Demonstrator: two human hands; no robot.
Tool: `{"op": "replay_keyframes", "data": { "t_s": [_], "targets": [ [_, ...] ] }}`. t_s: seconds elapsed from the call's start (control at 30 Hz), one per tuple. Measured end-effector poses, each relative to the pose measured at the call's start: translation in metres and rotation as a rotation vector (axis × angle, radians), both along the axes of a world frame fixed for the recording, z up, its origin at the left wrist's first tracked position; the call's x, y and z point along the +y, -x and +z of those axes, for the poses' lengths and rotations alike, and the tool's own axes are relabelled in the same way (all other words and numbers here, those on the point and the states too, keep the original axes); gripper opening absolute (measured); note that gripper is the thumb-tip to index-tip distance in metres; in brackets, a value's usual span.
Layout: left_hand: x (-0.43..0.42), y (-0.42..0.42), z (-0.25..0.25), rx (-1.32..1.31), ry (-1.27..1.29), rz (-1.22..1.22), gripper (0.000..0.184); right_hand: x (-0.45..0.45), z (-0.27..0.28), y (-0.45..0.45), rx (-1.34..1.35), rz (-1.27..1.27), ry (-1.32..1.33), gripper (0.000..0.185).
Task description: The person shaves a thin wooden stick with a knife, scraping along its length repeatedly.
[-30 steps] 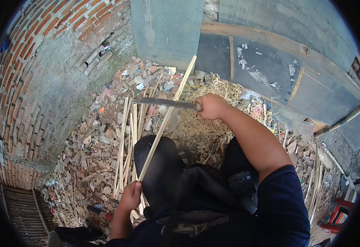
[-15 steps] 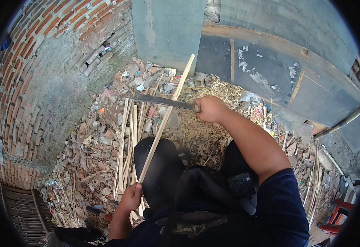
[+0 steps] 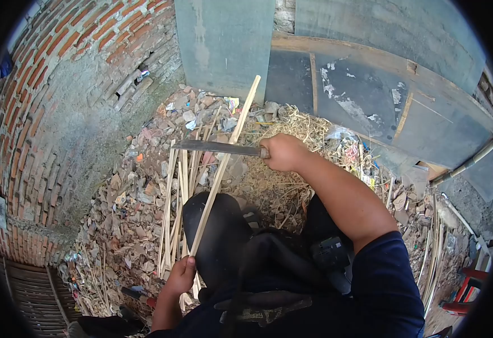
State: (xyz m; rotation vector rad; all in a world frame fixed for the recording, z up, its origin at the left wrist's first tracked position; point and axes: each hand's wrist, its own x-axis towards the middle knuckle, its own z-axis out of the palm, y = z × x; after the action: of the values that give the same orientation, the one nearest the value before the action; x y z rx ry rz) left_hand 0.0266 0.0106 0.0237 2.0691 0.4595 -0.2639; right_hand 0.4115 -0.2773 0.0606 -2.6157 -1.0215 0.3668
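A long pale wooden strip (image 3: pixel 217 181) slants up and away across my knee. Its near end is pinched in my left hand (image 3: pixel 181 276), low at the left of my legs. My right hand (image 3: pixel 284 152) is closed round the handle of a long machete (image 3: pixel 219 147). The dark blade points left and crosses the strip at its upper half. More pale strips (image 3: pixel 167 225) lie in a loose bundle on the rubble, left of my knee.
Broken brick and stone rubble (image 3: pixel 128 225) covers the ground, with dry shavings (image 3: pixel 297 127) ahead. A brick wall (image 3: pixel 38 129) stands left, grey-green panels (image 3: pixel 224 45) ahead. More strips (image 3: pixel 435 253) and a red object (image 3: pixel 463 290) are at the right.
My right hand and the machete have shifted slightly left. The strip's far end has moved a little left too, while my left hand keeps its grip near the same place.
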Motion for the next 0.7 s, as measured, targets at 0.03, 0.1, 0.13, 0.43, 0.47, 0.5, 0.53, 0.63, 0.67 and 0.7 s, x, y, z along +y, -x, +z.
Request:
{"op": "replay_keyframes", "data": {
  "t_s": [0.03,0.1,0.13,0.43,0.47,0.5,0.53,0.63,0.67,0.7],
  "targets": [
    [-0.002,0.0,0.002,0.003,-0.015,-0.004,0.051,0.002,0.006,0.008,-0.025,0.046,0.027,0.028],
    [-0.005,-0.003,0.008,-0.006,0.01,-0.026,0.051,0.008,0.013,0.024,-0.066,0.164,0.098,0.027],
    [-0.005,-0.004,0.008,-0.005,0.01,-0.025,0.051,0.012,0.017,0.032,-0.088,0.231,0.138,0.027],
    [-0.001,0.003,-0.003,0.034,0.095,0.02,0.051,-0.003,0.0,-0.004,-0.045,-0.028,-0.017,0.028],
    [0.0,0.005,-0.005,0.045,0.111,0.022,0.051,-0.001,0.0,0.0,-0.043,-0.002,-0.039,0.028],
    [0.001,0.005,-0.006,0.06,0.128,0.023,0.051,0.0,0.005,0.007,-0.039,0.021,-0.059,0.028],
    [0.002,0.003,-0.005,0.056,0.148,0.008,0.051,0.0,0.013,0.017,-0.059,0.051,-0.018,0.029],
    [-0.004,-0.001,0.001,0.087,0.179,0.049,0.049,0.01,0.014,0.032,-0.126,0.251,0.095,0.029],
    [-0.002,0.0,-0.001,0.098,0.19,0.049,0.05,0.01,0.015,0.029,-0.145,0.266,0.094,0.029],
    [-0.001,0.001,-0.005,0.066,0.123,0.034,0.05,0.009,0.015,0.027,-0.162,0.282,0.092,0.029]
  ]
}}
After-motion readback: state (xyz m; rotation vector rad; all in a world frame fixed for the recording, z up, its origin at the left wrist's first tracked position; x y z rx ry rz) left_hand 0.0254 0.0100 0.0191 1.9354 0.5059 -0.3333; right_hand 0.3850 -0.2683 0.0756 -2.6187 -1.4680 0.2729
